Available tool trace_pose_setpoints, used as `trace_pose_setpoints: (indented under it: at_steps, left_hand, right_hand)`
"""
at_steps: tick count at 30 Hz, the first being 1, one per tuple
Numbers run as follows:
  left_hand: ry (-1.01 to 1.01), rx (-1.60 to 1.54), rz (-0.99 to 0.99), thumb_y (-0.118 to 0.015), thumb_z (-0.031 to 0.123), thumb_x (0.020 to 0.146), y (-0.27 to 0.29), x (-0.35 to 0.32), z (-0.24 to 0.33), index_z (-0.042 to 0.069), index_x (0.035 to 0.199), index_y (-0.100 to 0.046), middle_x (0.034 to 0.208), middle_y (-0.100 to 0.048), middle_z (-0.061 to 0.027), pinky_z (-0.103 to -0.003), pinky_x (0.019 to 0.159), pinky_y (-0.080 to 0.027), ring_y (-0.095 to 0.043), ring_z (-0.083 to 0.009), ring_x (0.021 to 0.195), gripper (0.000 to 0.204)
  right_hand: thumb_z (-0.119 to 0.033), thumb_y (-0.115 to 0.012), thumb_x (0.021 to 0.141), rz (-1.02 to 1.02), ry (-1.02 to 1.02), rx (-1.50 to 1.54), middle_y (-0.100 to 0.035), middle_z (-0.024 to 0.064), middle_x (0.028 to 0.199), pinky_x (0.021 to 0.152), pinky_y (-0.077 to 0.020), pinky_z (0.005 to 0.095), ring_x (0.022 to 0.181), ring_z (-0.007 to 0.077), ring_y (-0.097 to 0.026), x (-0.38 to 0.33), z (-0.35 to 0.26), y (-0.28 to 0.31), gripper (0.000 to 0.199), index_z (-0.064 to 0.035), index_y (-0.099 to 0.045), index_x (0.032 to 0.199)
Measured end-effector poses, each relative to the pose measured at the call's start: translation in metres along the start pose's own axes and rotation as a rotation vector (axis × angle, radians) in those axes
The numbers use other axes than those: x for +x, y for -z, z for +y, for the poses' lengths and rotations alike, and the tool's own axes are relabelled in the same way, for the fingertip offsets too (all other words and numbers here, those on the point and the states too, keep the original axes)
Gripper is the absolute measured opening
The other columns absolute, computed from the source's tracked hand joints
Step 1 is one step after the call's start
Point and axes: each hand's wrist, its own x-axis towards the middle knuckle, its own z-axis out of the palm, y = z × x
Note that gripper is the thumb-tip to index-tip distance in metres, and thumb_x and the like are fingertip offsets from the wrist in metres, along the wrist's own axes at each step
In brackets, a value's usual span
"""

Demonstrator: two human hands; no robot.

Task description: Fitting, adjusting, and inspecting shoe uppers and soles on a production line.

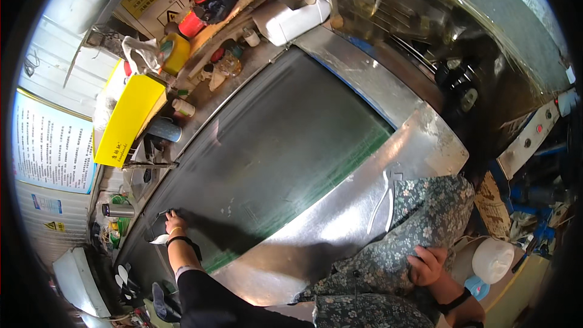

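Observation:
At the left end of a dark green conveyor belt, my left hand is stretched out and closed on a small dark piece. A white piece shows right beside it; I cannot make out what kind of thing either is. My right hand is held low against the floral apron at my front, its fingers curled. Whatever it may hold is hidden in the hand and the cloth. A dark shoe-like piece and white spoon-shaped pieces lie left of my left arm.
A bare metal ledge runs along the belt's near side, with a thin pale forked piece on it. Beyond the belt is a cluttered shelf with a white jug, a yellow box and a metal cup. A control panel stands right.

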Motion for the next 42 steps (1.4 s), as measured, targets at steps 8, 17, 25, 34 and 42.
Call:
trace_pose_setpoints:
  at_steps: [8,17,25,34,42]
  left_hand:
    - [-0.005,0.311,0.024,-0.053,0.021,0.092,-0.004,0.015,-0.048,0.019,0.140,-0.042,0.147,-0.037,-0.0082,-0.040,0.101,-0.046,-0.041,-0.0288,0.132,0.050]
    - [0.641,-0.588,0.365,-0.057,0.028,0.087,-0.049,0.002,-0.042,0.008,0.142,-0.041,0.143,-0.041,-0.0184,-0.049,0.098,-0.043,-0.050,-0.0428,0.120,0.061]
    - [0.475,-1.183,0.198,-0.066,0.037,0.088,-0.070,0.012,-0.043,-0.016,0.122,-0.053,0.126,-0.057,-0.0291,-0.041,0.097,-0.045,-0.058,-0.0392,0.113,0.065]
    - [0.272,-1.669,0.222,-0.070,0.032,0.089,-0.072,-0.082,0.091,-0.005,0.101,-0.057,0.084,-0.063,-0.0090,-0.038,0.064,-0.047,-0.053,-0.0219,0.066,0.041]
    - [-1.352,-1.277,0.174,-0.072,0.013,0.084,0.075,-0.305,0.237,0.002,0.121,-0.054,0.102,-0.062,-0.0102,-0.032,0.081,-0.049,-0.060,-0.0238,0.092,0.042]
  right_hand:
    - [-0.014,-0.059,0.074,-0.041,0.011,0.069,-0.063,0.0031,0.114,0.069,-0.0429,0.0363,0.085,0.0221,-0.054,0.006,-0.009,-0.006,0.028,-0.0185,-0.068,0.100]
    - [-0.011,-0.057,0.073,-0.066,-0.015,0.016,-0.062,0.0033,0.113,0.073,-0.0414,0.0374,0.088,0.0226,-0.053,0.010,-0.011,-0.002,0.030,-0.0191,-0.067,0.101]
    - [-0.014,-0.058,0.073,-0.059,-0.018,0.034,-0.063,0.0040,0.114,0.073,-0.0432,0.0368,0.089,0.0229,-0.054,0.008,-0.010,-0.004,0.031,-0.0185,-0.068,0.102]
    - [-0.015,-0.058,0.075,-0.010,0.000,0.024,-0.066,0.0032,0.111,0.073,-0.0446,0.0358,0.087,0.0224,-0.056,0.023,-0.016,-0.003,0.027,-0.0179,-0.069,0.099]
    - [-0.018,-0.058,0.076,0.013,-0.026,0.022,-0.066,0.0039,0.114,0.081,-0.0453,0.0373,0.094,0.0237,-0.055,0.012,-0.015,-0.001,0.024,-0.0158,-0.073,0.094]
